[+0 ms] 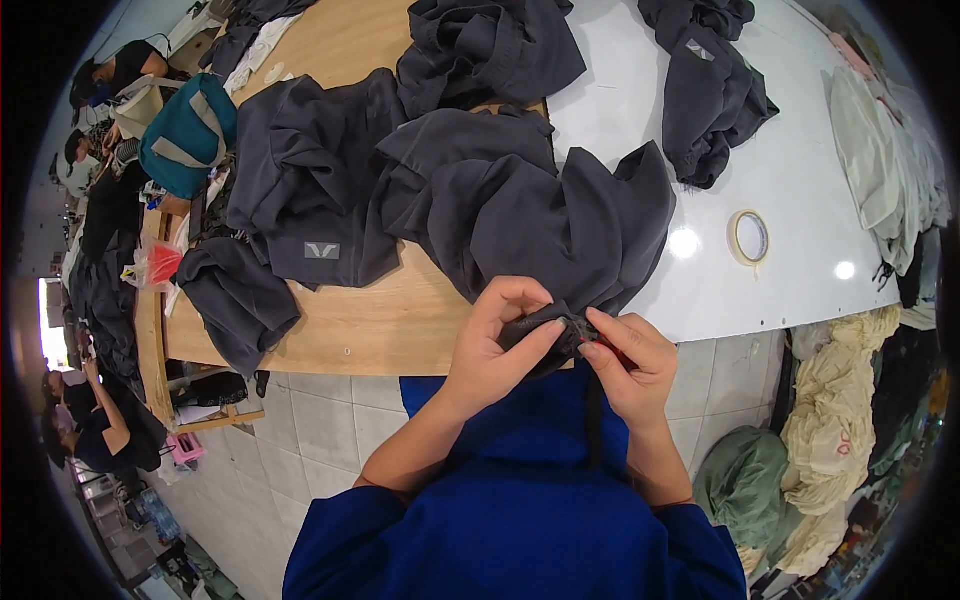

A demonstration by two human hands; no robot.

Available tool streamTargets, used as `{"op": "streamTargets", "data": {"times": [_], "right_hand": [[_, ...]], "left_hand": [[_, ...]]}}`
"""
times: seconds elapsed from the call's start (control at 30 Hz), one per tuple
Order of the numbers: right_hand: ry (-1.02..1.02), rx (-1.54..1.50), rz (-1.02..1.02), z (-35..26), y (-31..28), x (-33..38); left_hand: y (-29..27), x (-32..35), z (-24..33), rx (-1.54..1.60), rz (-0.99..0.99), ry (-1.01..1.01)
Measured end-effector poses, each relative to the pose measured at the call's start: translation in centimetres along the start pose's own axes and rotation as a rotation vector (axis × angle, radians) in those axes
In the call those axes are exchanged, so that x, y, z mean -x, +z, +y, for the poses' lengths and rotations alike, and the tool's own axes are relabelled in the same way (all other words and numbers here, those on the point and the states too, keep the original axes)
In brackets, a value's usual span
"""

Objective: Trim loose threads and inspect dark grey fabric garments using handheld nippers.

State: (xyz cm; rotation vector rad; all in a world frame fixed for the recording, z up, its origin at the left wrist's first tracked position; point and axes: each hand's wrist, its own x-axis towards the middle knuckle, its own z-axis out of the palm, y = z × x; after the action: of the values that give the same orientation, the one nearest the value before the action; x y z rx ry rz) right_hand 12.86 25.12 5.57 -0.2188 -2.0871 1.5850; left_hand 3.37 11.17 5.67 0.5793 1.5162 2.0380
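Observation:
A dark grey garment [540,215] spreads over the near edge of the table, its lower end gathered up between my hands. My left hand [505,345] is closed in a pinch on that gathered edge, thumb and forefinger close together. My right hand [632,362] is closed just beside it, fingertips at the same spot of cloth. A small red-handled tool shows only in part inside the right hand; its kind is hidden by the fingers. Fine pale threads or a shiny tip show between the two hands, too small to make out.
More dark grey garments [310,180] lie to the left and at the back [490,50], another [710,100] on the white tabletop. A tape roll [748,238] sits to the right. Cream cloth [830,410] and a green bundle [745,480] stand beside the table. Other people work far left.

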Motion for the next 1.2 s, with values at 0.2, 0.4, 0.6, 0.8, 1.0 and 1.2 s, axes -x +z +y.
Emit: {"op": "streamTargets", "data": {"times": [0.2,0.4,0.6,0.8,1.0,1.2], "right_hand": [[0.014,0.027,-0.011,-0.3,-0.1,-0.2],[0.029,-0.020,-0.013,0.4,-0.1,0.2],[0.397,-0.644,0.136,1.0,0.0,1.1],[0.168,-0.222,0.088,-0.7,2.1,0.5],[0.238,-0.142,0.395,0.0,1.3,0.5],[0.215,-0.337,-0.039,0.8,-1.7,0.4]], "left_hand": [[-0.4,0.1,-0.2,-0.075,-0.023,0.047],[-0.3,0.1,0.5,-0.064,-0.006,-0.016],[-0.1,-0.1,0.7,-0.024,0.017,-0.044],[0.1,0.2,0.1,-0.024,0.008,0.023],[-0.4,0.2,0.3,0.061,0.056,-0.082],[-0.6,-0.2,0.2,0.053,0.115,0.011]]}}
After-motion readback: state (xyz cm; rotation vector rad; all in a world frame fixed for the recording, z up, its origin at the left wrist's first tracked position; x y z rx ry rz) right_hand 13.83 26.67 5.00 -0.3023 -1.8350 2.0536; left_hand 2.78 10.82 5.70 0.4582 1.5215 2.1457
